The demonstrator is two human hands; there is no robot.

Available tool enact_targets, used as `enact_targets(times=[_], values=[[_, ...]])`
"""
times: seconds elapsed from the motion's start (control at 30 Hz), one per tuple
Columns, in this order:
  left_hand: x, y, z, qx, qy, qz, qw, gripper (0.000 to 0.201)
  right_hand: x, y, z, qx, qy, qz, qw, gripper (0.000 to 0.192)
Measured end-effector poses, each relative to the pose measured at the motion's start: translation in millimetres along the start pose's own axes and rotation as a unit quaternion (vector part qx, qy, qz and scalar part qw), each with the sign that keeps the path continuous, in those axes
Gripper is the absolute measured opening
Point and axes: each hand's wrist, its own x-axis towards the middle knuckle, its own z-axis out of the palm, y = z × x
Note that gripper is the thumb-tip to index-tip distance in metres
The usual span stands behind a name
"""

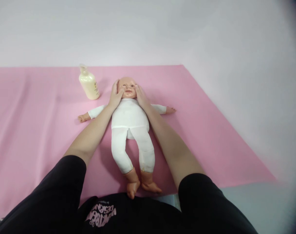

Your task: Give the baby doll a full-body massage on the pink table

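A baby doll (130, 113) in a white suit lies on its back, its head away from me and its bare feet toward me. Its arms are spread to both sides. My left hand (116, 95) rests along one side of the doll's head, fingers stretched out, with the thumb on the cheek by the mouth. On the other side my right hand (141, 97) lies against the cheek and jaw, thumb near the eye; its remaining fingers are mostly hidden behind the head. Neither hand is closed around anything.
A pale yellow pump bottle (89, 85) stands upright to the left of the doll's head. Under everything is a pink cloth (206, 139) with some creases on the left. A white wall (148, 32) rises behind the far edge.
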Motion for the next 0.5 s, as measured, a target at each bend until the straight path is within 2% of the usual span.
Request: enact_targets(times=[0.27,0.5], values=[[-3.5,6.1,-0.9,0.005,-0.005,0.001,1.000,0.099,0.5,4.0,1.4,0.006,-0.009,-0.011,1.000,0.082],[-4.1,6.9,-0.9,0.001,-0.008,0.001,1.000,0.092,-0.5,2.9,1.2,-0.003,-0.014,-0.013,1.000,0.077]])
